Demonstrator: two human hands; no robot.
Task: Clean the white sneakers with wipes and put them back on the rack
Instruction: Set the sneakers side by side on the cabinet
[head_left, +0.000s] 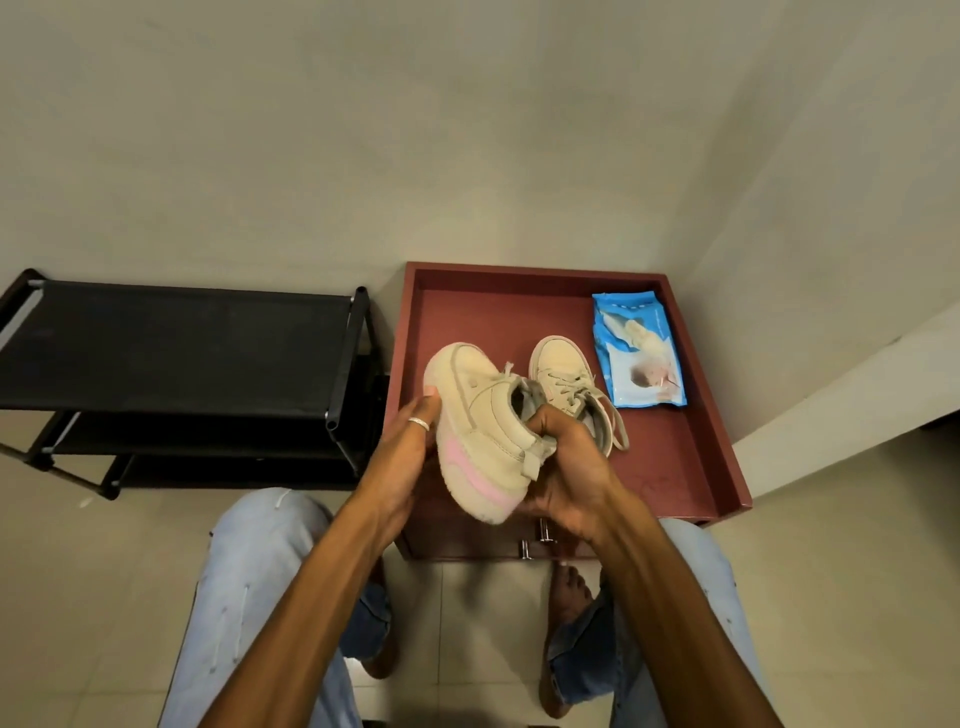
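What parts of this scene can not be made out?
Head view:
Second sneaker: heel hidden behind the right hand and held sneaker.
Rack: lower shelves dark under the top shelf; left end cut by the frame edge.
Wipes pack: print too small.
Right hand: fingers hide whether it holds a wipe.

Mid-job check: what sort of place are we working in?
Probably a home entryway corner: a black shoe rack stands by a plain wall, next to a low red cabinet holding a wipes pack, on a tiled floor.
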